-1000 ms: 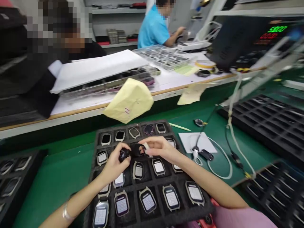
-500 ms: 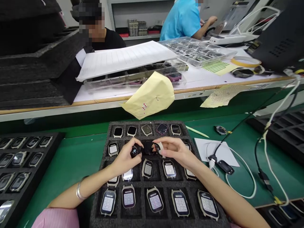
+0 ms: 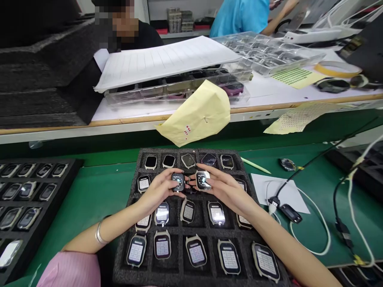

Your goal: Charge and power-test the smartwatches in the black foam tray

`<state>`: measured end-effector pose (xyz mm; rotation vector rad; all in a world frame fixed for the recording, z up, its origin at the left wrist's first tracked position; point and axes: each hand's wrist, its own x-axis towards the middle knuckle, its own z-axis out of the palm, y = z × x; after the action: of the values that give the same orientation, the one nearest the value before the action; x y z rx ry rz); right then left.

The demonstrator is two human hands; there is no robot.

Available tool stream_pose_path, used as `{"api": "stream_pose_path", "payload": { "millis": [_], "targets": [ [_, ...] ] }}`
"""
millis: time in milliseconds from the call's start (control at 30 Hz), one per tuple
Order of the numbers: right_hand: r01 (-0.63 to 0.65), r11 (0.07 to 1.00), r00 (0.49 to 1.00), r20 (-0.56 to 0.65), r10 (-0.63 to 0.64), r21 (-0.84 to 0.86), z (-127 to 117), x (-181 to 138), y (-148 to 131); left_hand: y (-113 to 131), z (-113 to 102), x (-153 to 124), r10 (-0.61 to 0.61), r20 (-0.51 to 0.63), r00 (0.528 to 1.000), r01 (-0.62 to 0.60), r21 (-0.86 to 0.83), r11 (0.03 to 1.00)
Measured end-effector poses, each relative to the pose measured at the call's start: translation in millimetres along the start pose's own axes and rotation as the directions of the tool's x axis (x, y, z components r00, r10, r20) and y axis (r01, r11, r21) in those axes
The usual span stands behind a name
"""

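A black foam tray (image 3: 125,255) lies in front of me on the green mat, its pockets holding several smartwatch bodies with lit screens. My left hand (image 3: 158,191) pinches a dark watch body (image 3: 178,181), screen up, over the tray's second row. My right hand (image 3: 224,187) grips a light-coloured watch body (image 3: 202,179) beside it, screen up too. The two watches sit almost side by side, a little above the pockets. A bracelet (image 3: 100,235) circles my left wrist.
A second foam tray (image 3: 64,175) of watches lies at the left. White paper (image 3: 296,199), a black connector (image 3: 291,213) and white cable (image 3: 324,239) are at the right. A yellow sheet (image 3: 197,115) hangs off the raised bench, where two other people sit behind clear trays (image 3: 263,52).
Both hands turned their watches from dark backs to lit screens facing up and drew them closer together. The view shifted left and steadied.
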<state>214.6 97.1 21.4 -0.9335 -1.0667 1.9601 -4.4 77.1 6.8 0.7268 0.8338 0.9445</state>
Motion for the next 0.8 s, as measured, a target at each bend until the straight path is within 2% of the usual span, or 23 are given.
{"api": "stream_pose_path", "payload": {
  "millis": [133, 333, 800],
  "targets": [
    [-0.020, 0.999, 1.000, -0.004, 0.020, 0.039, 1.3, 0.3, -0.8, 1.8, -0.4, -0.3, -0.023, -0.006, 1.000, 0.023, -0.020, 1.000],
    [0.002, 0.999, 1.000, -0.013, -0.002, 0.052, -0.7, 1.4, 1.8, -2.8, -1.8, -1.7, 0.044, -0.030, 0.999, -0.040, 0.117, 0.992],
    [0.046, 0.991, 0.998, -0.035, -0.051, -0.128, -3.0, -1.9, 6.6, -5.5, -4.0, -3.3, 0.102, 0.034, 0.994, -0.107, 0.218, 0.970]
  ]
}}
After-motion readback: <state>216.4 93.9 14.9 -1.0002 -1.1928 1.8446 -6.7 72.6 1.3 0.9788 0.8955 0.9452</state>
